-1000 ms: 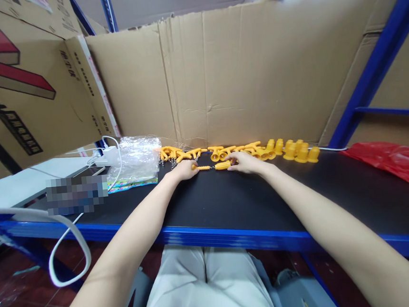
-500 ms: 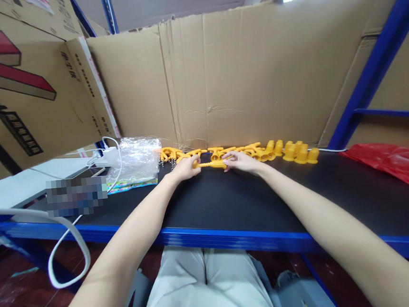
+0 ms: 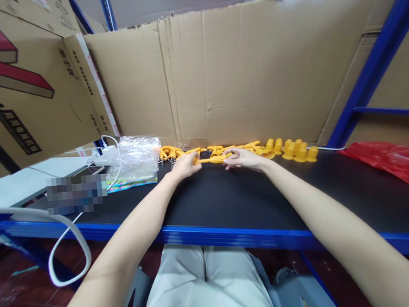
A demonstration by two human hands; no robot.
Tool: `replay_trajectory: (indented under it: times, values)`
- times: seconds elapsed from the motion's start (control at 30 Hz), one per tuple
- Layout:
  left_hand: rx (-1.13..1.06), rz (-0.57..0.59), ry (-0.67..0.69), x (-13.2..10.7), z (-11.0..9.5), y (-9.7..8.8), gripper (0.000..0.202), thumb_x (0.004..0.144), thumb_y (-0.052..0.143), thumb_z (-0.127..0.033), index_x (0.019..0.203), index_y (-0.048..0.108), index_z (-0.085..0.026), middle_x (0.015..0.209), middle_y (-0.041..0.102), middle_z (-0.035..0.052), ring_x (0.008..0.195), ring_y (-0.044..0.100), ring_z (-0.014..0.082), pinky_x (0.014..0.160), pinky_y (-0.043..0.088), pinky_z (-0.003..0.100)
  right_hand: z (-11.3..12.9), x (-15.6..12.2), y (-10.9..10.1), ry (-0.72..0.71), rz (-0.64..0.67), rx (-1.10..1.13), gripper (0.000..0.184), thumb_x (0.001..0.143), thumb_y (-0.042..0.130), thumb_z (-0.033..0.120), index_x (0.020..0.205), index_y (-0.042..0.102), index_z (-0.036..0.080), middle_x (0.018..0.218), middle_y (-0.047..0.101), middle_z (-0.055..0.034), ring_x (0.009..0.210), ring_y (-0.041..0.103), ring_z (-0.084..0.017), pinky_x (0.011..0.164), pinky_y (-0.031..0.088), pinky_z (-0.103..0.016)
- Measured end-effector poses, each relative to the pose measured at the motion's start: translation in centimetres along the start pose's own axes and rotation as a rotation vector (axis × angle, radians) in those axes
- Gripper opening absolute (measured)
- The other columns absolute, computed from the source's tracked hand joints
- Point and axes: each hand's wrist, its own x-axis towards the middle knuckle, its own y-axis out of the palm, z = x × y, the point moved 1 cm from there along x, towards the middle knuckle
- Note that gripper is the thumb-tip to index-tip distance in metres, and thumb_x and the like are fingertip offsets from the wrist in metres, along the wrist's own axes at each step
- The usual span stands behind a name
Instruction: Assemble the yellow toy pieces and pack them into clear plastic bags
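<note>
Between my two hands a yellow plastic piece [image 3: 218,159] with a thin ribbed stem and a wider body is held level, just above the black tabletop. My left hand [image 3: 187,165] is closed on its stem end. The thumb and fingers of my right hand [image 3: 242,158] pinch the wider end, hiding its tip. Behind my hands lies a row of yellow branched plastic pieces [image 3: 168,152], with small metal springs or chains at the left end. Several yellow cup-shaped pieces [image 3: 300,152] stand to the right of my right hand.
Clear plastic bags [image 3: 138,159] and a white charger with cable [image 3: 110,154] lie at the left, beside a blurred-out item [image 3: 77,194]. A red plastic bag [image 3: 395,163] is at the right. Cardboard [image 3: 254,72] walls the back; a blue rail [image 3: 233,234] edges the front.
Both hands keep hold of the yellow piece; my right-hand fingers have shifted slightly to the right along its wide end. The view has tilted a little.
</note>
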Motion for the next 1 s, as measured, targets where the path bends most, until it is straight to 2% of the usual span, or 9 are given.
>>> replay_trajectory:
  times: [0.1, 0.17, 0.23, 0.3, 0.4, 0.47, 0.57, 0.67, 1.0]
  values:
    - [-0.025, -0.038, 0.031, -0.1, -0.4, -0.2, 0.026, 0.069, 0.052, -0.027, 0.095, 0.055, -0.020, 0.075, 0.061, 0.0019, 0.067, 0.056, 0.0153, 0.061, 0.039, 0.023, -0.2, -0.1, -0.4, -0.017, 0.020, 0.027, 0.032, 0.070, 0.065, 0.032, 0.094, 0.049, 0.016, 0.074, 0.065, -0.0032, 0.062, 0.061, -0.011, 0.058, 0.043, -0.020]
    - [-0.032, -0.068, 0.063, -0.2, -0.8, -0.3, 0.026, 0.069, 0.052, -0.026, 0.095, 0.055, -0.020, 0.075, 0.061, 0.0017, 0.067, 0.055, 0.0150, 0.060, 0.038, 0.023, -0.6, 0.1, -0.4, 0.014, 0.040, 0.031, 0.029, 0.075, 0.058, 0.041, 0.085, 0.052, 0.014, 0.076, 0.066, -0.0065, 0.059, 0.061, -0.011, 0.057, 0.043, -0.021]
    - [-0.029, -0.089, 0.081, -0.3, -1.0, -0.4, 0.026, 0.069, 0.052, -0.025, 0.094, 0.054, -0.020, 0.076, 0.061, 0.0015, 0.067, 0.055, 0.0146, 0.059, 0.037, 0.022, -0.9, 0.4, -0.3, 0.065, 0.045, 0.046, 0.037, 0.080, 0.048, 0.049, 0.078, 0.054, 0.013, 0.074, 0.066, -0.0088, 0.055, 0.060, -0.010, 0.055, 0.043, -0.020]
    - [-0.025, -0.095, 0.077, -0.3, -1.1, -0.5, 0.025, 0.069, 0.052, -0.027, 0.093, 0.054, -0.020, 0.077, 0.061, 0.0014, 0.066, 0.055, 0.0145, 0.057, 0.036, 0.022, -1.0, 0.6, -0.2, 0.109, 0.022, 0.069, 0.045, 0.081, 0.041, 0.054, 0.078, 0.056, 0.013, 0.071, 0.066, -0.0091, 0.052, 0.059, -0.010, 0.053, 0.044, -0.020]
    - [-0.017, -0.092, 0.059, -0.2, -1.1, -0.6, 0.026, 0.071, 0.052, -0.032, 0.094, 0.053, -0.021, 0.077, 0.061, 0.0019, 0.067, 0.055, 0.0153, 0.055, 0.035, 0.022, -0.7, 0.5, -0.2, 0.135, 0.013, 0.096, 0.047, 0.081, 0.040, 0.056, 0.086, 0.057, 0.013, 0.071, 0.066, -0.0093, 0.054, 0.060, -0.011, 0.054, 0.046, -0.020]
    - [-0.009, -0.086, 0.052, -0.2, -1.0, -0.5, 0.028, 0.072, 0.052, -0.036, 0.095, 0.052, -0.021, 0.079, 0.061, 0.0024, 0.068, 0.055, 0.0161, 0.056, 0.035, 0.023, -0.5, 0.2, -0.3, 0.138, 0.039, 0.111, 0.044, 0.080, 0.044, 0.053, 0.092, 0.057, 0.013, 0.079, 0.066, -0.0105, 0.060, 0.062, -0.012, 0.059, 0.049, -0.022]
    - [-0.005, -0.076, 0.050, -0.2, -0.9, -0.4, 0.032, 0.072, 0.053, -0.042, 0.095, 0.052, -0.020, 0.080, 0.061, 0.0028, 0.070, 0.056, 0.0168, 0.057, 0.035, 0.023, -0.3, -0.1, -0.6, 0.109, 0.055, 0.145, 0.037, 0.075, 0.060, 0.037, 0.104, 0.053, 0.015, 0.093, 0.065, -0.0095, 0.070, 0.063, -0.013, 0.072, 0.050, -0.026]
    - [-0.014, -0.086, 0.043, -0.1, -0.8, -0.2, 0.033, 0.073, 0.052, -0.045, 0.094, 0.052, -0.021, 0.080, 0.061, 0.0025, 0.070, 0.056, 0.0166, 0.057, 0.035, 0.023, -0.5, -0.1, -0.7, 0.085, 0.040, 0.191, 0.047, 0.069, 0.067, 0.022, 0.112, 0.047, 0.017, 0.094, 0.064, -0.0076, 0.073, 0.063, -0.013, 0.080, 0.050, -0.031]
    - [-0.052, -0.112, 0.031, -0.3, -1.0, -0.2, 0.034, 0.076, 0.047, -0.049, 0.092, 0.054, -0.020, 0.073, 0.061, 0.0018, 0.064, 0.055, 0.0146, 0.055, 0.034, 0.022, -0.6, 0.0, -0.7, 0.090, 0.035, 0.100, 0.041, 0.073, 0.063, 0.030, 0.108, 0.049, 0.015, 0.095, 0.065, -0.0109, 0.073, 0.064, -0.013, 0.079, 0.050, -0.030]
